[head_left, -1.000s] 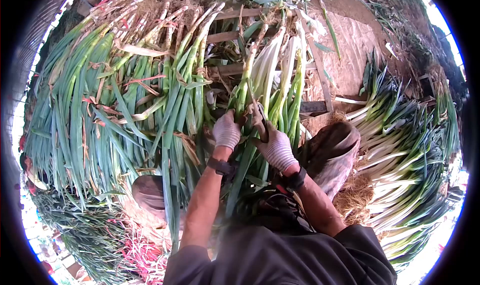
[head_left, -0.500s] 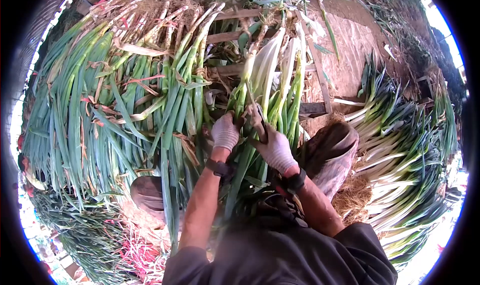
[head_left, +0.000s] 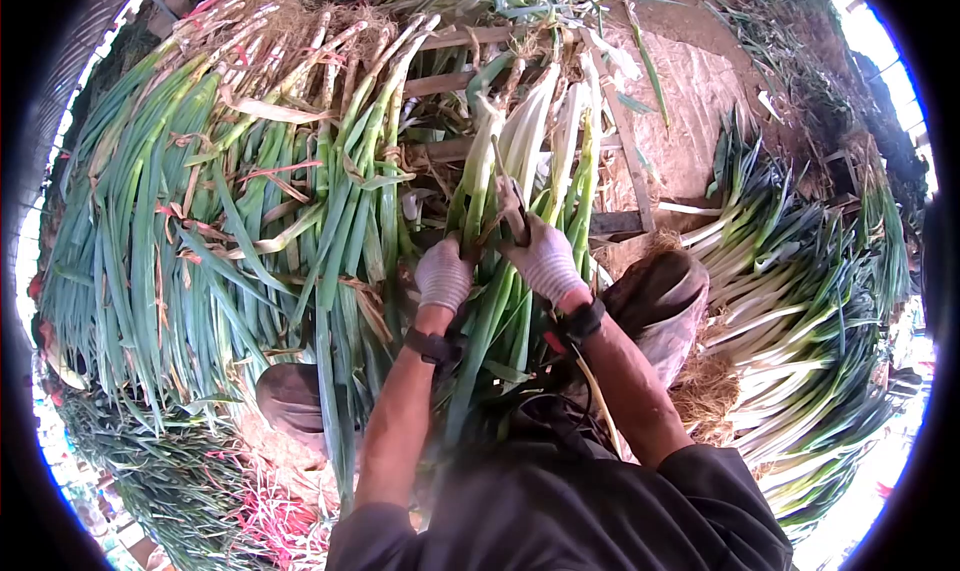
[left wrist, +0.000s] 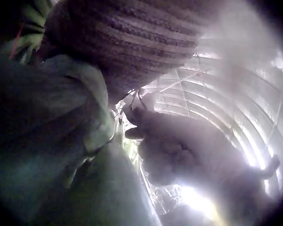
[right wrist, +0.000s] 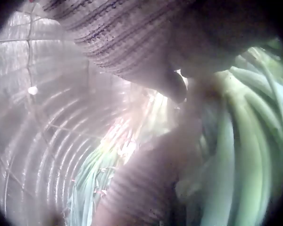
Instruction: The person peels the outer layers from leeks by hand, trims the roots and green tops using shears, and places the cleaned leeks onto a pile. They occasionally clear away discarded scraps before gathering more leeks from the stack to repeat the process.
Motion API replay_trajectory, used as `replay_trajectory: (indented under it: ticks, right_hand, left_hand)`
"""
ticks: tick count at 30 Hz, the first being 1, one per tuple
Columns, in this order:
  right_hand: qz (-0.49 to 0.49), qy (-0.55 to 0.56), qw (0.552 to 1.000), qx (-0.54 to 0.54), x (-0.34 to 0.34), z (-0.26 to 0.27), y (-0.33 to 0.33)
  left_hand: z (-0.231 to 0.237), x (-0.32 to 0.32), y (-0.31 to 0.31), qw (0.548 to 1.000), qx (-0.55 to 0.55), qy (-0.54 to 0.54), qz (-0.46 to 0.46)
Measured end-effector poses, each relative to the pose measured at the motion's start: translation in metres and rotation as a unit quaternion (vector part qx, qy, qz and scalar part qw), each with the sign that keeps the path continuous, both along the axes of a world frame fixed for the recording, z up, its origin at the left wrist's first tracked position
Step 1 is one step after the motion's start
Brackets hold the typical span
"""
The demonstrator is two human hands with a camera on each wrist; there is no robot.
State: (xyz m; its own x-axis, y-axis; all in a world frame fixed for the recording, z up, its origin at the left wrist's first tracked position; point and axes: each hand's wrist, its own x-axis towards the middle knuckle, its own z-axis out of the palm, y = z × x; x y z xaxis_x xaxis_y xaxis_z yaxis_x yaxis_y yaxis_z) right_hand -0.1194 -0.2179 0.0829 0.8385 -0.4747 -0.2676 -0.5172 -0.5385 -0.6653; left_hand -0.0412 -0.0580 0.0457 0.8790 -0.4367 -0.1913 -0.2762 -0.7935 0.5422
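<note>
My left hand (head_left: 445,274), in a striped knit glove, grips large green onions (head_left: 478,186) below their white stems, fingers curled around the green part. My right hand (head_left: 546,259), gloved alike, holds a dark tool (head_left: 513,209) with a thin, nozzle-like tip pointing away from me along the stems. More green onions with pale, smooth stems (head_left: 530,121) lie just beyond the hands. Broad green leaves (left wrist: 99,188) fill much of the left wrist view. Leaves (right wrist: 245,155) hang beside the right glove (right wrist: 127,42) in the right wrist view.
A big pile of unpeeled green onions (head_left: 150,221) lies at left, roots far. White-stemmed ones (head_left: 790,321) are stacked at right, beside the person's knee (head_left: 655,301). A wooden frame (head_left: 630,161) lies ahead. Red strips (head_left: 275,506) lie lower left. A straw-coloured strand (head_left: 598,396) hangs by the right forearm.
The onion stem ahead of the left hand went from brownish to white at its upper part. The tool's tip has shifted slightly up along it. A straw-coloured strand now shows by the right forearm.
</note>
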Motion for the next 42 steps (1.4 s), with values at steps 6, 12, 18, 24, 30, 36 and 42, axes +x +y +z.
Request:
replay_trajectory:
  ticks: [6, 12, 18, 24, 30, 36, 42]
  right_hand:
    - [-0.027, -0.026, 0.999, -0.03, 0.041, -0.01, -0.023]
    - [-0.046, 0.001, 0.999, 0.003, 0.074, 0.001, -0.047]
    - [-0.049, -0.001, 0.999, -0.011, 0.102, 0.008, -0.073]
    - [-0.044, 0.019, 0.999, -0.023, 0.127, 0.001, -0.102]
    - [-0.017, -0.024, 0.999, 0.014, 0.068, 0.012, -0.076]
    - [-0.035, -0.007, 0.999, 0.009, 0.03, -0.004, -0.082]
    - [-0.057, -0.023, 0.995, 0.08, 0.013, 0.004, -0.098]
  left_hand:
    - [0.003, -0.001, 0.0, 1.0, -0.019, 0.007, 0.007]
    - [0.009, -0.004, 0.0, 0.999, -0.036, -0.024, 0.01]
    - [0.017, -0.006, 0.0, 0.999, -0.019, -0.048, 0.011]
    - [0.027, -0.008, 0.0, 0.994, 0.061, -0.088, -0.007]
    - [0.027, -0.01, 0.002, 0.975, 0.12, -0.18, -0.042]
    - [0.032, -0.024, -0.003, 0.951, 0.16, -0.23, -0.131]
    - [0.007, -0.048, -0.02, 0.955, 0.168, -0.19, -0.153]
